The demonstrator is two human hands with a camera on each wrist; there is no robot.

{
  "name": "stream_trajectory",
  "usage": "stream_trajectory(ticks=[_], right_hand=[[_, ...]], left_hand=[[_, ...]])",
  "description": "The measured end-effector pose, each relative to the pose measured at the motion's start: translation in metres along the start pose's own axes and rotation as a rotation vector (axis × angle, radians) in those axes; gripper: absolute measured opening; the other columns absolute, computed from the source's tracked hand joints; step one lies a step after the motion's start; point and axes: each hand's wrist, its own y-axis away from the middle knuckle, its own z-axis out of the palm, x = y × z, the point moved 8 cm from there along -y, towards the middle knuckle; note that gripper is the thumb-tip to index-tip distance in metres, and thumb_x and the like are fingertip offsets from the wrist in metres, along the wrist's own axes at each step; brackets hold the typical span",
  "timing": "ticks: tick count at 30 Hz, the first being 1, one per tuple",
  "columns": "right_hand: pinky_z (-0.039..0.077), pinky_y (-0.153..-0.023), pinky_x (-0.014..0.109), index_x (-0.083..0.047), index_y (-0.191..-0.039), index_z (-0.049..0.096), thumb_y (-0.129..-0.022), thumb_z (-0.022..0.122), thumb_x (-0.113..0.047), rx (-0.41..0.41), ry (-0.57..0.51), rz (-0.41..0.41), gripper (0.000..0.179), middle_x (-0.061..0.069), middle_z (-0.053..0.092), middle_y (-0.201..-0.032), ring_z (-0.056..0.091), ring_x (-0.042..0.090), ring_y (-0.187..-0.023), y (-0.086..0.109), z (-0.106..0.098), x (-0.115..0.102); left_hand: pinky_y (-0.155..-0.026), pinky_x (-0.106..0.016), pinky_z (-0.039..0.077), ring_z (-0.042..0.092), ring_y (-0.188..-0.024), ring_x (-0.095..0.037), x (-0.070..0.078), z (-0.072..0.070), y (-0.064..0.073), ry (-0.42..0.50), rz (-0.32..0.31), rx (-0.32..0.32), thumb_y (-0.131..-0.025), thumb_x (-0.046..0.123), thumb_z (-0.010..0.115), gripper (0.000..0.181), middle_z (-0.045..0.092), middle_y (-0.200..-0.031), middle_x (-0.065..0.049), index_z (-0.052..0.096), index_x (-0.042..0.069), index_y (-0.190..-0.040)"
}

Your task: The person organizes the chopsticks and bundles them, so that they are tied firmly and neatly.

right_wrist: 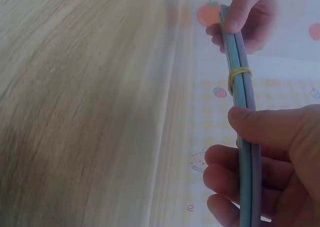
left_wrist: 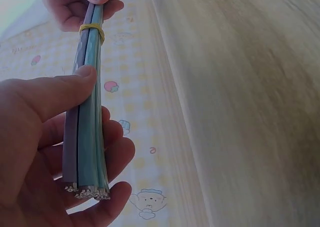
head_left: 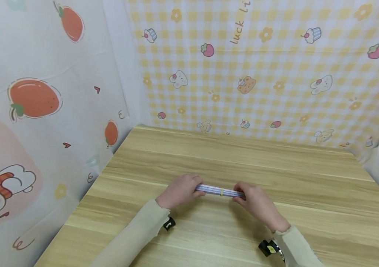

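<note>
A slim bundle of long, narrow teal and purple strips (head_left: 212,190) spans the space between both hands over the table. Around it, near the middle, goes a yellow rubber band (head_left: 222,191). My left hand (head_left: 182,189) grips one end, thumb on top and fingers curled beneath. At that end, the left wrist view shows pale, rough tips on the strips (left_wrist: 88,147). The other end is in my right hand (head_left: 257,204), pinched between thumb and fingers. In the right wrist view the bundle (right_wrist: 245,172) runs out of the bottom of the picture, so that tip is hidden.
Beneath the hands lies a wood-grain table (head_left: 202,237). A yellow checked cloth (head_left: 229,66) with cartoon prints hangs behind it, and a white printed cloth (head_left: 86,66) covers the left side. Black devices (head_left: 269,247) are strapped at both wrists.
</note>
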Motion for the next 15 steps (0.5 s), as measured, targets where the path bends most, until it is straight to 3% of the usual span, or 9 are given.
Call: stream_trajectory(ticks=[10,15], right_hand=[[0.047,-0.057,0.02,-0.01,-0.085,0.064,-0.076,0.074,-0.004,-0.015,0.054,-0.024,0.015,-0.003,0.062,-0.078,0.054,0.003,-0.067,0.002,0.004,0.003],[0.049,-0.06,0.022,-0.009,-0.085,0.067,-0.074,0.077,-0.004,0.001,0.105,-0.048,0.016,-0.002,0.058,-0.08,0.054,0.006,-0.07,0.003,0.006,0.005]], left_hand=[[-0.06,-0.017,0.044,0.051,-0.068,-0.003,-0.003,0.005,-0.001,-0.011,-0.006,-0.012,-0.084,0.033,0.07,0.023,0.064,-0.086,0.005,0.067,0.012,-0.094],[-0.061,-0.018,0.043,0.051,-0.068,-0.005,-0.004,0.012,-0.003,-0.082,0.007,-0.014,-0.082,0.038,0.071,0.025,0.062,-0.083,0.007,0.069,0.015,-0.09]])
